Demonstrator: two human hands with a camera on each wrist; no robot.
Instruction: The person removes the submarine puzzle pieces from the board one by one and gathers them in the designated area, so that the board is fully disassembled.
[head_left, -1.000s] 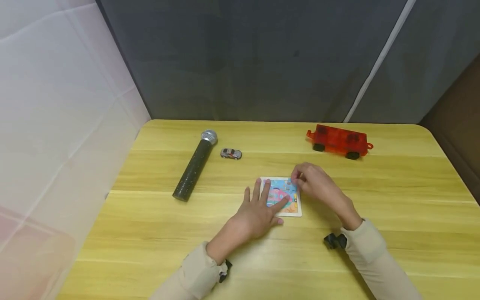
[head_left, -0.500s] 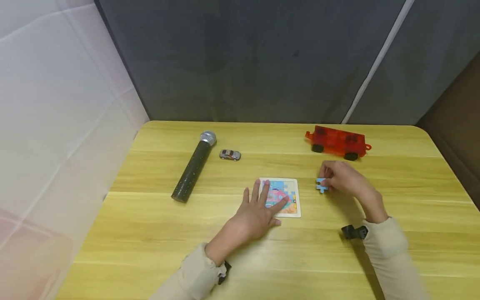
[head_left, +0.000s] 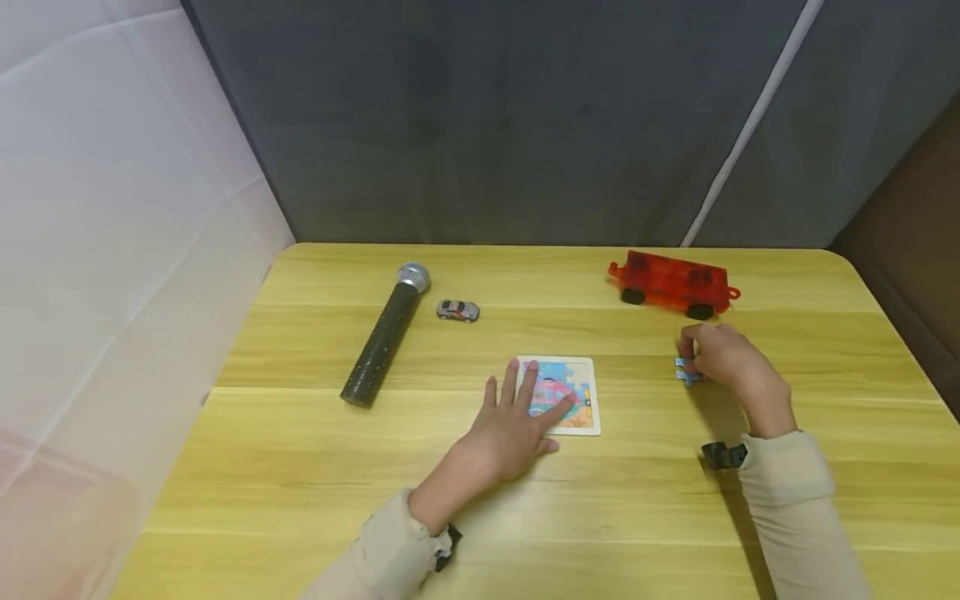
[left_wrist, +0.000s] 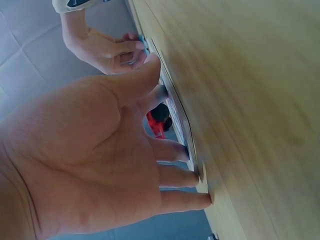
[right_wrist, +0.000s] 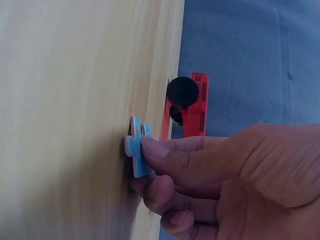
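On my wooden table (head_left: 300, 467), my left hand (head_left: 510, 429) lies flat, fingers spread, on the puzzle board (head_left: 581, 412); my right hand (head_left: 723, 354) pinches a blue puzzle piece (head_left: 684, 372) against the tabletop, near the red toy wagon (head_left: 671, 283).

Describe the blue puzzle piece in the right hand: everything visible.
The blue puzzle piece is small, flat and light blue, with rounded knobs that give it a cross-like outline; it looks like thin board with a paler edge. The right hand pinches it between its fingertips, low at the yellow wooden table, right of the puzzle board and in front of the red toy wagon.
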